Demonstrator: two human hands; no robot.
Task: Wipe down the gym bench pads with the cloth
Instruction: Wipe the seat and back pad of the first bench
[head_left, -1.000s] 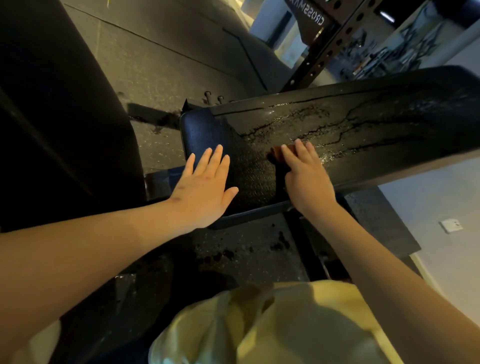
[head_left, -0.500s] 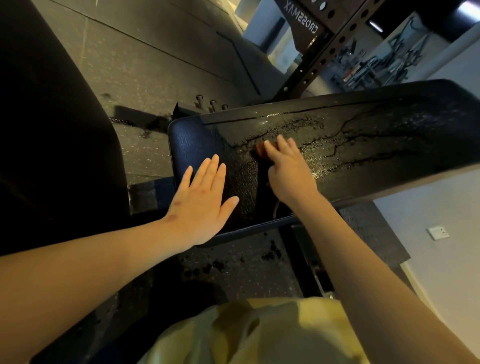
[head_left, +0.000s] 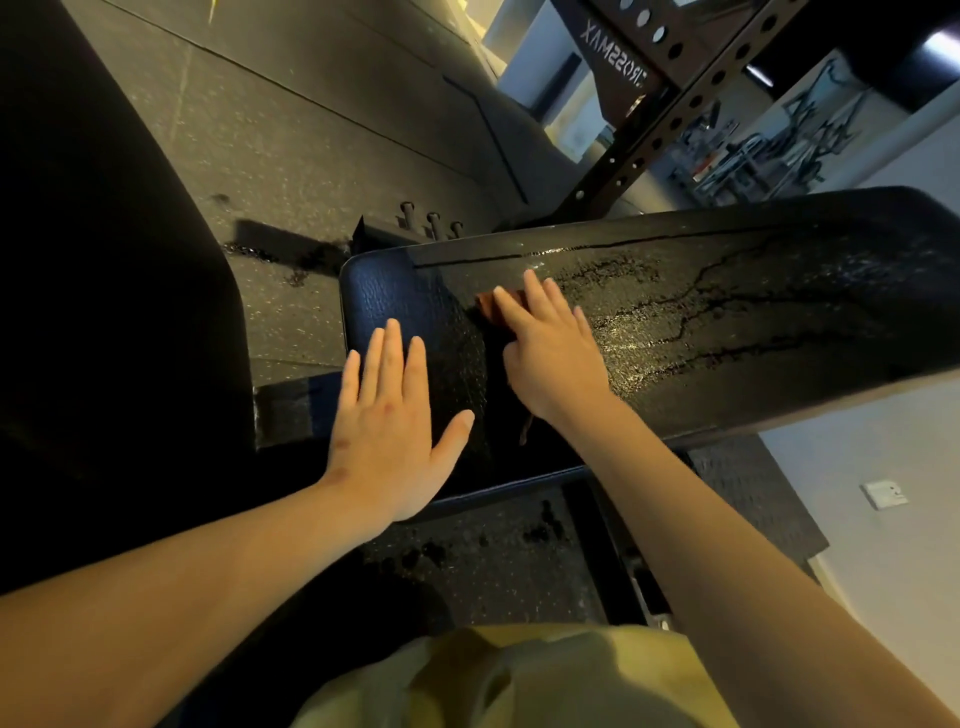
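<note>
Nearest us, the left grip (head_left: 395, 415) lies flat on the near end of the bench pad (head_left: 779, 270), fingers straight and spread, holding nothing. We judge that it steadies the pad, and it belongs outside the wiping path. Just right of it on the pad, the right grip (head_left: 556, 353) presses the reddish-brown cloth (head_left: 488, 309) onto the surface with fingers stretched over it, not curled round it. The cloth shows only by the fingertips, and what looks like a strand of it hangs toward the pad's near edge.

To wipe well, we press with the whole palm, run lengthwise in overlapping passes, and go gently over the cracks (head_left: 727, 296) further along the pad, where the cloth could snag. That far stretch glistens, and we judge it wet. Beyond the pad's far edge stands the perforated rack upright (head_left: 670, 111).
</note>
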